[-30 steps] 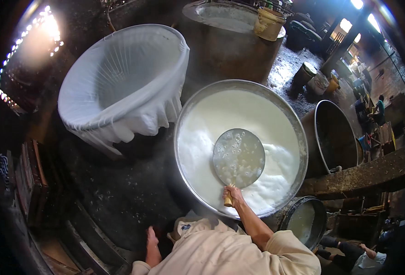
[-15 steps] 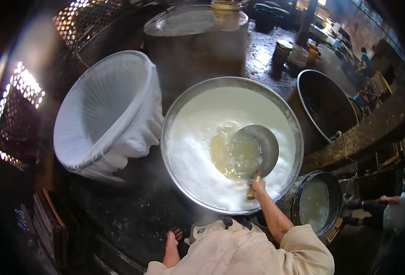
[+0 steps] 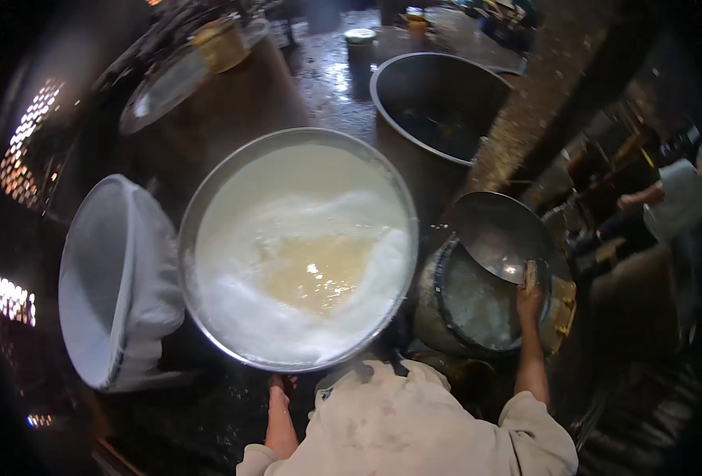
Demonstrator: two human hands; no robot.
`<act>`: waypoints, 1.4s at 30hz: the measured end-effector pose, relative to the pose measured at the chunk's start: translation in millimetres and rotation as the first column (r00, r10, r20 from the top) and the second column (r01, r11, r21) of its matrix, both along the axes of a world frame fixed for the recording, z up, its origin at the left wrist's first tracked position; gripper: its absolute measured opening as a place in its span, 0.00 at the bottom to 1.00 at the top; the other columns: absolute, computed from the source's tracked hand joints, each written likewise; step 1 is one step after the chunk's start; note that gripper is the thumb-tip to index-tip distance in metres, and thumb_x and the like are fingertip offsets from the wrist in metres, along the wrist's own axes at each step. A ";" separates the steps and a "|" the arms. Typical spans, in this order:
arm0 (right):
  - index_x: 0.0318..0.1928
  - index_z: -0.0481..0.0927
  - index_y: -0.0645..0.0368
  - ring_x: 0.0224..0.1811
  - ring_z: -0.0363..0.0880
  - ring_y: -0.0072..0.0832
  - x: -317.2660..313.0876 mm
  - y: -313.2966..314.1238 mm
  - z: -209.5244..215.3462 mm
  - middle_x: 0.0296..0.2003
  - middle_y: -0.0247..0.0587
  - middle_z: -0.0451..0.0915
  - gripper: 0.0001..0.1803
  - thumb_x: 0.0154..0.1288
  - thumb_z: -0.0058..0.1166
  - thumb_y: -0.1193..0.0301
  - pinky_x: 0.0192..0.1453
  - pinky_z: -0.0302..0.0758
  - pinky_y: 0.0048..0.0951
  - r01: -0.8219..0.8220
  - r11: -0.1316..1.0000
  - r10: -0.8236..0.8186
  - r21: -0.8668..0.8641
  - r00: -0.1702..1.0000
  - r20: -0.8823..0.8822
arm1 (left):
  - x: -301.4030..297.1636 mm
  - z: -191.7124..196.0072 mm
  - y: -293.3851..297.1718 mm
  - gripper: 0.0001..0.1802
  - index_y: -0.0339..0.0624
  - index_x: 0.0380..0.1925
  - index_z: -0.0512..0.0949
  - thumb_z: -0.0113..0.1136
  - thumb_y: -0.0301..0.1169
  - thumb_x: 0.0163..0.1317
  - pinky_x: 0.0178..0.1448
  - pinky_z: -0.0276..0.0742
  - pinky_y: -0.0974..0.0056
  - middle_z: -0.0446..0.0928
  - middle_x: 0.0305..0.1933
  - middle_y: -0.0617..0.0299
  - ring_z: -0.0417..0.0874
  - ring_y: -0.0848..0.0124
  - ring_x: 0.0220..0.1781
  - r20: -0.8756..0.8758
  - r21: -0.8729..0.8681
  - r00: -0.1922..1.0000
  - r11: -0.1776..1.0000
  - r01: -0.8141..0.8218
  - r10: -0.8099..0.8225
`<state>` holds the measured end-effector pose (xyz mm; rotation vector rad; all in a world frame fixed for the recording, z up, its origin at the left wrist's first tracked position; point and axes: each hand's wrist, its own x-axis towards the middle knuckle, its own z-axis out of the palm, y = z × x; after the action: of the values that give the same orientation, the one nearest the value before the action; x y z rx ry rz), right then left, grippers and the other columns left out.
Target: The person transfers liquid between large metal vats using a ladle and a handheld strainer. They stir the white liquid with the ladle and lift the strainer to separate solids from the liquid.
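Note:
My right hand [image 3: 529, 301] is closed round the short wooden handle of a large round metal scoop [image 3: 500, 230]. The scoop is tilted over a dark-rimmed barrel [image 3: 438, 285] on the right, which holds cloudy liquid. In front of me stands a wide metal vat [image 3: 409, 278] of white curd-like mass, with a pool of yellowish liquid in its middle. Low at the vat's near left side, my left hand [image 3: 279, 386] hangs with its fingers apart and nothing visible in it. I cannot tell whether it touches the vat.
A cloth-lined tub [image 3: 156, 278] stands left of the vat. Beyond are a large dark pot [image 3: 446, 107] and a wide container [image 3: 248, 87] with a bucket [image 3: 220, 46] on its edge. A thick wooden beam [image 3: 525, 111] slants at the right. Another person [image 3: 672, 198] is farther right.
My right hand has carried the scoop out of the vat, rightward over the barrel. The view has turned to the right. My left hand has come closer to the vat's near rim.

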<state>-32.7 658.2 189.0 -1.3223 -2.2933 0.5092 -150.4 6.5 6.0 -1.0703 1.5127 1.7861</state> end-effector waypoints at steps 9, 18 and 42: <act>0.36 0.74 0.65 0.39 0.74 0.52 60.8 63.5 -105.4 0.34 0.56 0.76 0.13 0.52 0.50 0.69 0.41 0.71 0.45 0.315 0.933 -0.213 -0.173 0.873 0.440 | 47.5 27.6 46.7 0.10 0.40 0.31 0.72 0.49 0.35 0.55 0.29 0.76 0.60 0.73 0.24 0.58 0.75 0.64 0.23 0.077 -0.084 0.983 0.983 -0.162 0.168; 0.34 0.73 0.60 0.19 0.74 0.33 14.3 -19.1 -254.8 0.23 0.39 0.76 0.11 0.52 0.48 0.67 0.18 0.70 0.33 0.513 0.333 -0.314 -0.791 0.852 0.420 | 63.9 117.5 67.1 0.10 0.48 0.34 0.72 0.49 0.36 0.53 0.26 0.70 0.62 0.73 0.27 0.63 0.77 0.66 0.26 -0.015 -0.428 0.997 0.901 -0.072 0.072; 0.28 0.69 0.64 0.13 0.65 0.24 85.7 42.7 -91.7 0.16 0.37 0.67 0.04 0.56 0.48 0.77 0.16 0.66 0.29 0.082 -0.097 0.009 -0.992 0.997 0.081 | 30.5 81.4 -19.4 0.11 0.50 0.26 0.70 0.46 0.42 0.55 0.23 0.62 0.66 0.69 0.21 0.65 0.70 0.71 0.20 -0.283 -0.215 0.875 0.863 -0.458 0.394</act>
<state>53.0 700.9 97.3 -1.8940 -1.5306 2.6477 -119.8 -12.9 87.3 -1.4768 1.8119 2.0994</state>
